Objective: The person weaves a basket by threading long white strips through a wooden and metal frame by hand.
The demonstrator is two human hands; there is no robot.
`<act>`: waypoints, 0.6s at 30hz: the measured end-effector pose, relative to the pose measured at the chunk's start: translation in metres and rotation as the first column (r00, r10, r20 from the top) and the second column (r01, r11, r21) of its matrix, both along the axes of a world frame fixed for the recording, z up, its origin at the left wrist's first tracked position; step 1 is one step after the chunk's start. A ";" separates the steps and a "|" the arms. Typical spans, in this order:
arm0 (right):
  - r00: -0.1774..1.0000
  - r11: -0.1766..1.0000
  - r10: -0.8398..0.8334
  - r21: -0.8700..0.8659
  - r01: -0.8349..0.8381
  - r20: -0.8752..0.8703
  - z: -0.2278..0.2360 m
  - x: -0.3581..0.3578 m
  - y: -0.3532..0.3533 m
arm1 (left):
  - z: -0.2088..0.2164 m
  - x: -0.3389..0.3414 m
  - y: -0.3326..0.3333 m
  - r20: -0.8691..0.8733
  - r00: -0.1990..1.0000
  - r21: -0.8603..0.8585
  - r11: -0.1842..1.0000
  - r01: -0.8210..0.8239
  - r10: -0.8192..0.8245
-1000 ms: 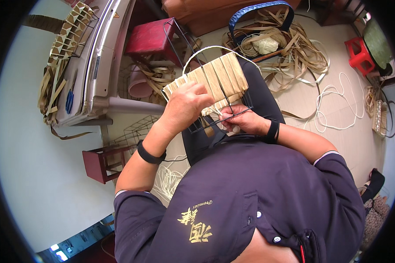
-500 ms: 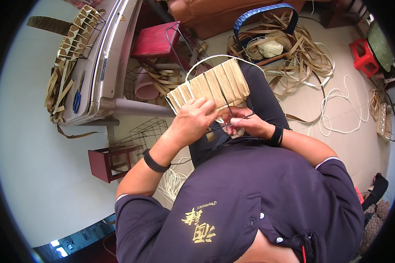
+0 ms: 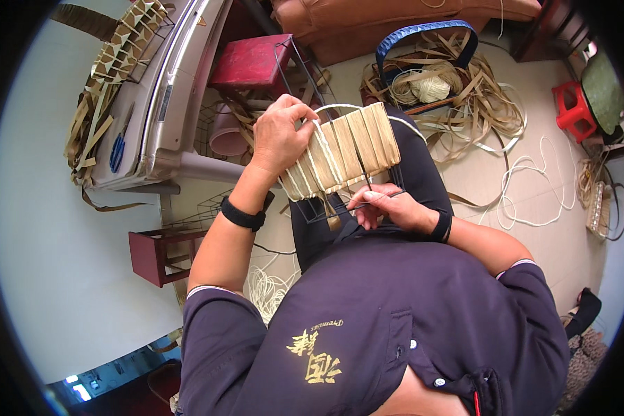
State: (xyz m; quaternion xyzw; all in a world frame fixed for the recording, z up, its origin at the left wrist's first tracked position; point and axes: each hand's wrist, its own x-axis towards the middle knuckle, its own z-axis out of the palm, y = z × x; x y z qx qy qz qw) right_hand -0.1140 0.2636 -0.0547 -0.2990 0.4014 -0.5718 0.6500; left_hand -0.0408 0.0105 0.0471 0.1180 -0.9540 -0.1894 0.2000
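Observation:
A wire frame wrapped in tan flat strips [image 3: 371, 142] rests tilted over my thighs. Cream cord [image 3: 327, 151] crosses its left part in parallel runs, and a loop of it arcs beyond the far edge to the right. My left hand [image 3: 282, 133] is at the far left edge of the wrapped panel, fingers pinched on the cord. My right hand [image 3: 390, 209] is closed on the thin dark wire frame [image 3: 400, 193] along the near edge. A short tan strip end [image 3: 333, 222] hangs below the panel between my hands.
Ahead right, a blue-handled basket [image 3: 423, 26] stands among tan strips, holding a cord ball [image 3: 430, 88]. Loose white cord [image 3: 534, 215] trails across the floor. A red stool [image 3: 251, 61] and a grey table [image 3: 177, 104] with blue-handled scissors [image 3: 117, 152] stand left; a red plastic stool [image 3: 573, 111] stands right.
My left hand has moved from the panel's near edge up to its far left edge, drawing the cord across. My right hand stays on the wire at the near side.

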 end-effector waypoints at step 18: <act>0.919 0.970 0.245 0.076 -0.233 -0.308 0.110 -0.064 -0.012 | -0.035 0.000 -0.016 0.050 0.998 0.379 0.924 -0.055 0.039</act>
